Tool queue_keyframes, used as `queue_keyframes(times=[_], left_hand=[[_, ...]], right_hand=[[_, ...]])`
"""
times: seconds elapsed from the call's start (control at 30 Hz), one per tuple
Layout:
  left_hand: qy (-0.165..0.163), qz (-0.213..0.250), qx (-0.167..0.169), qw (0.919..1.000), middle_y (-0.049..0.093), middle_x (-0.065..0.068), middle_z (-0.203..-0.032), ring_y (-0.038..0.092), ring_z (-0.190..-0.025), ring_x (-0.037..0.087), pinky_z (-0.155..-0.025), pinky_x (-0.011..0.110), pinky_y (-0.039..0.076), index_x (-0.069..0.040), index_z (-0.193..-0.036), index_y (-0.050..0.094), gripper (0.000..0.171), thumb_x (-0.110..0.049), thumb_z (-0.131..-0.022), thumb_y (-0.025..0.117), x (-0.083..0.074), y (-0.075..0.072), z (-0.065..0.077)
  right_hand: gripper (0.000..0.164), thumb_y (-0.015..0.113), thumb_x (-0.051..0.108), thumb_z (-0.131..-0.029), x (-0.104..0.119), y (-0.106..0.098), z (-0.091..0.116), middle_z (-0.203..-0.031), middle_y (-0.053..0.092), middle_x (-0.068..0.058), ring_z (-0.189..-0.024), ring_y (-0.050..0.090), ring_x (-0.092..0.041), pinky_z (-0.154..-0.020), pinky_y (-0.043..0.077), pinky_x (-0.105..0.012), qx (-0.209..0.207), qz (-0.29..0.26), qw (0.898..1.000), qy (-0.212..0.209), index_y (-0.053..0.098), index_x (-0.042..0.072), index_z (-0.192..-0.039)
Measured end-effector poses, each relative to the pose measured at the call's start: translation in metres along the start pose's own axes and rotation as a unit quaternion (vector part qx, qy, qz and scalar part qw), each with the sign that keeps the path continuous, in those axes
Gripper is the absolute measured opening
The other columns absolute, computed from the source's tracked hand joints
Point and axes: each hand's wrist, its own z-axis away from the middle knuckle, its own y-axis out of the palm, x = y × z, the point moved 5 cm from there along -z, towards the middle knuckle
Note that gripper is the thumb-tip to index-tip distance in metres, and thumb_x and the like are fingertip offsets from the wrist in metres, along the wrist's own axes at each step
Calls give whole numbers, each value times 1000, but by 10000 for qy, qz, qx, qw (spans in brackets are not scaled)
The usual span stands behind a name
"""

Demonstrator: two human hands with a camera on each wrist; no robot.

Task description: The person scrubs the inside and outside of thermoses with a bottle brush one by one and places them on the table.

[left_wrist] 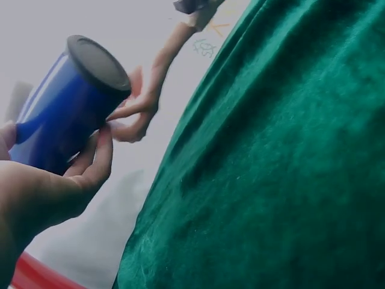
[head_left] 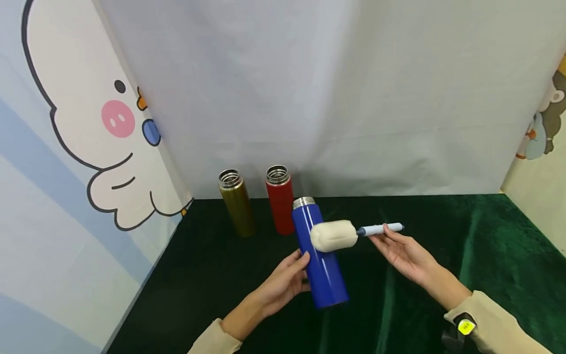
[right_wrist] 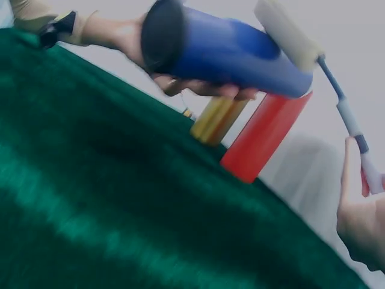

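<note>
My left hand grips a blue bottle around its side, holding it tilted above the table. The bottle has a bare steel neck at its upper end and no lid; its dark base shows in the left wrist view. My right hand pinches the pale handle of a bottle brush. The brush's white sponge head points left, in front of the bottle's side in the head view. Whether sponge and bottle touch, I cannot tell. In the right wrist view, the sponge head overlaps the bottle near its neck end.
A gold bottle and a red bottle stand upright without lids at the back of the table, left of the blue one. Dark green velvet cloth covers the table. A pale curtain hangs behind it.
</note>
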Motion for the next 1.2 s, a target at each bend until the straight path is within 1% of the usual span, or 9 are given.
queue_keyframes(times=[0.1,0.27,0.4,0.53,0.67,0.8,0.97,1.07,1.2], left_hand=[[172,361,-12,9992,57,2,-142,60,-124,16,-103,39,51,-13,-160,21,59,-41,-111,38,-4,-4,-6],[457,809,-9,9957,57,-3,-137,59,-124,14,-102,38,50,-15,-160,19,57,-39,-111,36,-11,-8,-11],[457,880,48,9951,56,-2,-138,57,-126,15,-104,39,49,-16,-161,17,59,-39,-110,40,-11,-6,-14],[300,753,135,9966,52,1,-145,54,-131,18,-111,46,45,-18,-161,18,59,-37,-110,41,-8,-2,-15],[194,492,136,9985,49,6,-151,54,-133,20,-114,51,42,-16,-160,23,56,-32,-110,42,-5,-1,-16],[152,177,271,9994,44,11,-156,54,-134,21,-113,51,44,-13,-160,25,58,-26,-109,48,-3,2,-16],[67,199,560,9982,43,12,-156,54,-133,22,-112,51,46,-13,-161,24,62,-20,-106,52,-1,7,-13],[65,307,678,9972,45,10,-153,54,-132,22,-111,49,47,-11,-161,24,63,-21,-105,53,0,10,-11],[179,497,520,9972,49,7,-151,55,-132,20,-111,48,47,-11,-160,22,62,-25,-107,50,-1,8,-11]], right_hand=[[24,29,14,-112,-4,-11,5,-126,63,-15,-121,66,-24,-112,47,-31,226,299,9989,285,46,9,-129],[46,16,17,-113,-7,-19,10,-125,63,-8,-121,64,-17,-111,48,-29,1029,992,9884,517,59,7,-127],[47,16,16,-113,-6,-21,10,-125,65,-6,-120,65,-16,-109,50,-28,1120,1352,9832,494,60,9,-128],[47,17,18,-113,-3,-18,6,-121,68,-6,-116,68,-15,-103,53,-26,990,1383,9841,511,62,9,-126],[38,24,18,-113,0,-8,-1,-119,66,-9,-114,69,-18,-102,54,-26,653,983,9921,424,59,9,-124],[18,39,13,-110,9,5,-9,-117,65,-14,-111,70,-24,-104,53,-28,-144,373,9992,-92,50,10,-124],[14,50,8,-106,20,10,-13,-113,62,-17,-103,71,-29,-103,53,-26,-874,-454,9925,-719,54,4,-118],[13,48,9,-106,18,6,-10,-113,61,-17,-104,70,-29,-104,52,-25,-932,-554,9918,-674,55,3,-115],[15,45,12,-108,7,-3,-1,-117,65,-17,-108,71,-28,-106,52,-27,-790,-267,9959,-346,51,6,-121]])
